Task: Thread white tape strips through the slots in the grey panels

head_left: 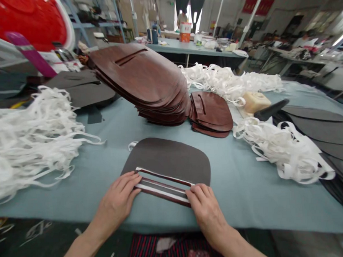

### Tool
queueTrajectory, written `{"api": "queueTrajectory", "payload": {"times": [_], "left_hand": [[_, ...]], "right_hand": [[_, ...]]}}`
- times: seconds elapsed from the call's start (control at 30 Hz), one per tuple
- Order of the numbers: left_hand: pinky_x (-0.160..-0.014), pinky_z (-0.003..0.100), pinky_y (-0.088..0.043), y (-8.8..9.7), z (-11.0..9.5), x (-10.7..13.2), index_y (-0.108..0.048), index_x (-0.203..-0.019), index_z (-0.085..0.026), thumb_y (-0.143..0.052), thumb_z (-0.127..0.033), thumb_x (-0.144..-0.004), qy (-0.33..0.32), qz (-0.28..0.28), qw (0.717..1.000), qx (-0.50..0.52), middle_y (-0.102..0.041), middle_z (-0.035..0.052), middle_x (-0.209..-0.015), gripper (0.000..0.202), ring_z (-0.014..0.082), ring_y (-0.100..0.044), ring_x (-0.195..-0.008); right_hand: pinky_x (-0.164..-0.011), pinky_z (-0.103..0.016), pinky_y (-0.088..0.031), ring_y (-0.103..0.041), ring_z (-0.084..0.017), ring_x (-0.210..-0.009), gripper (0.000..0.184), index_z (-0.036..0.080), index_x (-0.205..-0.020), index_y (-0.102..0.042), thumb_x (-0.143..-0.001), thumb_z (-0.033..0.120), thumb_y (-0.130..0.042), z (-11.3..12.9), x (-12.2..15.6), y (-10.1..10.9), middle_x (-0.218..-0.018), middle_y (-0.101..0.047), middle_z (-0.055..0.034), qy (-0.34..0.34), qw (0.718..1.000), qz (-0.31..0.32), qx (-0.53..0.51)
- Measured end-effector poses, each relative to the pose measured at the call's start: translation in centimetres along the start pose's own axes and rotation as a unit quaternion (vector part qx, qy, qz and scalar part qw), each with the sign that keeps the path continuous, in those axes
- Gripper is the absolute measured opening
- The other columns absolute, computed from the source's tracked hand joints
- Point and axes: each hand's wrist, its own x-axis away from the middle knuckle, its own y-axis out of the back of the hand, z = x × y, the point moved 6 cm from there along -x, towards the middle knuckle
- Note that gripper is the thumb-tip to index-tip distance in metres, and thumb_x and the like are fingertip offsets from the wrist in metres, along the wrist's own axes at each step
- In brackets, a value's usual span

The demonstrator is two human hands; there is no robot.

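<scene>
Head view: looking forward and down over a blue-grey cloth-covered worktable (235, 194), both forearms entering from 6 o'clock.

Work in hand: two hands flat on striped work at the table's near edge, at 6 o'clock.

Left hand (116, 196): released, not clenched; fingers extended and lying on the left ends of the brown-and-white strips (163, 186).

Right hand (206, 211): likewise flat and open, fingers resting on the strips' right ends; no grasp visible.

Work piece: a dark rounded panel (167, 155) lying flat on the cloth, the strips running across its lower part, their ends under the fingers.

Stacks: a large fanned stack of slotted brown leather pieces (140, 80) at 12 o'clock; a smaller slotted stack (211, 115) just beside it, toward 1 o'clock. Dark panels (315, 132) overlap at 3 o'clock.

Loose material: tangled white offcut strips (25, 140) at 9 o'clock; a second heap (287, 149) at 4 o'clock; a third (229, 79) at 1 o'clock, near a cream block (255, 102).

Containers: an orange-and-white tub (185, 32) and a dark bottle (154, 35) on a far table (190, 49) at 12 o'clock; both contents hidden.

Beyond: a person (182, 18) stands in the far doorway.
</scene>
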Motion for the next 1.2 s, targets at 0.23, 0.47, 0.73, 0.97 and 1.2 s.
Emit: {"api": "queueTrajectory", "payload": {"times": [0.23,0.47,0.73,0.97,1.2], "left_hand": [[-0.101,0.046,-0.044,-0.3,0.3,0.2,-0.052,-0.122,-0.020,-0.049,-0.028,-0.092,-0.006,0.003,1.000,-0.009,-0.058,0.0101,-0.122,0.031,0.0252,-0.049,-0.121],[-0.103,0.045,-0.043,-0.1,0.1,0.0,-0.053,-0.122,-0.019,-0.050,-0.028,-0.092,0.000,0.008,1.000,-0.006,-0.058,0.0099,-0.122,0.031,0.0246,-0.049,-0.121],[-0.103,0.044,-0.043,-0.1,0.0,0.0,-0.053,-0.122,-0.020,-0.051,-0.026,-0.092,0.003,0.012,1.000,-0.007,-0.058,0.0092,-0.123,0.031,0.0243,-0.048,-0.122],[-0.105,0.045,-0.042,-0.1,-0.3,-0.1,-0.053,-0.122,-0.019,-0.049,-0.026,-0.092,0.005,0.021,1.000,-0.021,-0.058,0.0099,-0.122,0.031,0.0242,-0.048,-0.122],[-0.092,0.043,-0.052,-0.6,0.6,0.6,-0.052,-0.126,-0.027,-0.051,-0.031,-0.088,-0.047,-0.035,0.998,-0.028,-0.062,0.0063,-0.120,0.038,0.0255,-0.056,-0.115]], "right_hand": [[-0.079,-0.038,-0.049,-0.049,-0.021,-0.093,0.013,0.016,-0.094,-0.059,-0.087,0.009,-0.050,-2.0,0.2,0.5,-0.098,-0.052,-0.0091,-0.092,0.983,-0.051,-0.153],[-0.085,-0.037,-0.049,-0.048,-0.020,-0.103,0.020,0.017,-0.105,-0.059,-0.092,0.010,-0.044,-1.9,0.8,1.0,-0.107,-0.052,-0.0101,-0.022,0.989,0.000,-0.148],[-0.094,-0.046,-0.041,-0.046,-0.024,-0.108,0.034,0.011,-0.124,-0.050,-0.095,0.012,-0.033,0.1,0.7,1.3,-0.112,-0.058,-0.0141,0.092,0.993,0.057,-0.049],[-0.092,-0.043,-0.041,-0.048,-0.024,-0.105,0.032,0.013,-0.122,-0.053,-0.096,0.014,-0.033,-0.2,1.6,1.7,-0.111,-0.060,-0.0129,0.054,0.996,0.048,-0.042],[-0.082,-0.039,-0.045,-0.057,-0.021,-0.087,0.032,0.018,-0.108,-0.059,-0.098,0.037,-0.036,-0.5,2.7,0.5,-0.095,-0.068,-0.0059,0.099,0.990,-0.104,0.010]]}}
